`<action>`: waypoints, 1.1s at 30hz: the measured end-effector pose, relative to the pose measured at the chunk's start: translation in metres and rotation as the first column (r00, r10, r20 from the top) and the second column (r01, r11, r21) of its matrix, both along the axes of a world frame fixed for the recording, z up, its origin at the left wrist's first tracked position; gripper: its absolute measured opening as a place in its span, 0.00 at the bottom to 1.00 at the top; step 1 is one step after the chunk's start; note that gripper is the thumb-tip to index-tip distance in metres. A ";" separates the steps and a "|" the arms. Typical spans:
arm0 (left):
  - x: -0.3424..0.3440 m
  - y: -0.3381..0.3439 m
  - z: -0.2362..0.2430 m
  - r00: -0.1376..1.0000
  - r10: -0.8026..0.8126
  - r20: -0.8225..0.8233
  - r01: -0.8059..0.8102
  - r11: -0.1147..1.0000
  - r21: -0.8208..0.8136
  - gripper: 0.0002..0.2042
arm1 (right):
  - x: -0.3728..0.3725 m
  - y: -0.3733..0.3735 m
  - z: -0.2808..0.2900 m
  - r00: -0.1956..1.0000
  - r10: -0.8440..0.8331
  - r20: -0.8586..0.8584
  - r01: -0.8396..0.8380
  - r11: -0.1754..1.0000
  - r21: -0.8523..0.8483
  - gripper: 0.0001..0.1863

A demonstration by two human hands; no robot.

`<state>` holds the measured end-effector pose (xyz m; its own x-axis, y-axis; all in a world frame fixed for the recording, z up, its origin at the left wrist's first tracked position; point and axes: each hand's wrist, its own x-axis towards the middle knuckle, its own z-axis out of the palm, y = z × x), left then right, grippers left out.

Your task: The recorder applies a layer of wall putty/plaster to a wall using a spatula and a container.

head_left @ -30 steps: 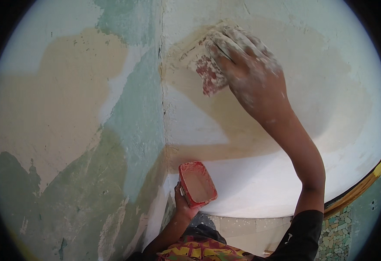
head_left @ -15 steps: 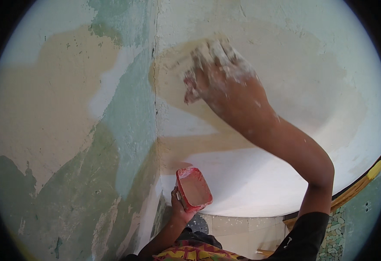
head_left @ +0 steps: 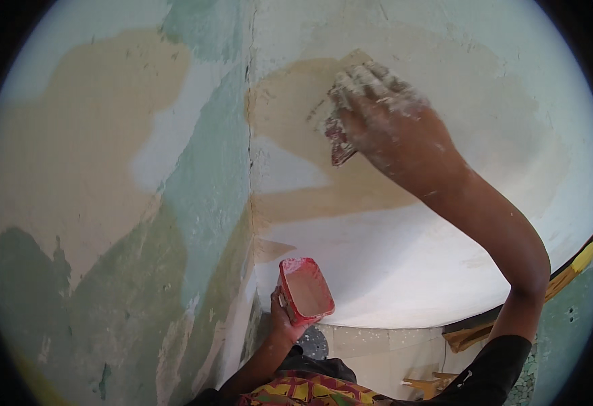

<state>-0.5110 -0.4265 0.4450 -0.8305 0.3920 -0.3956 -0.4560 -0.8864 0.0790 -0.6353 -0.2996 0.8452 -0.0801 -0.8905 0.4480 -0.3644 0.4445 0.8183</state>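
My right hand (head_left: 384,108), caked with pale plaster on its fingers, is closed on a flat plaster-smeared piece (head_left: 339,149) pressed to the wall. A dark red corner of this piece shows below the fingers and a tan edge above; the hand hides the rest, so its exact kind is unclear. Low in front of me, my left hand (head_left: 284,318) grips a red rectangular tub (head_left: 317,318) by its side. Creamy pinkish-beige liquid fills part of the tub, and pale residue coats its rim. Damp tan patches mark the right-hand wall (head_left: 296,101) around my right hand.
A cracked vertical corner (head_left: 250,149) joins that wall to a patchy green and beige wall (head_left: 208,155) on the left. Pale floor tiles (head_left: 357,348) lie below. At the lower right are a wooden strip (head_left: 560,281) with a yellow end and a wooden piece (head_left: 432,386).
My right hand has swept to the right across the wall with the flat piece. The left hand and tub sit slightly further right in view, which has itself shifted a little.
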 end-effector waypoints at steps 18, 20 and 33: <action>-0.014 -0.002 0.007 0.998 -0.038 -0.040 0.035 0.997 -0.067 0.34 | 0.003 0.006 0.020 0.980 -0.178 -0.091 0.151 0.958 -0.245 0.13; -0.013 -0.001 0.014 0.999 -0.042 0.012 0.043 0.995 -0.088 0.34 | -0.007 0.017 0.004 0.957 -0.035 -0.290 -0.008 0.990 -0.144 0.15; -0.015 0.004 0.005 0.998 -0.032 -0.051 0.027 0.995 -0.096 0.33 | -0.016 0.013 -0.018 0.976 -0.030 -0.217 -0.004 0.988 -0.154 0.17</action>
<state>-0.5256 -0.4223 0.4497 -0.8395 0.3795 -0.3887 -0.4752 -0.8598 0.1869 -0.6510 -0.2869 0.8276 0.0238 -0.8096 0.5865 -0.1783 0.5738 0.7994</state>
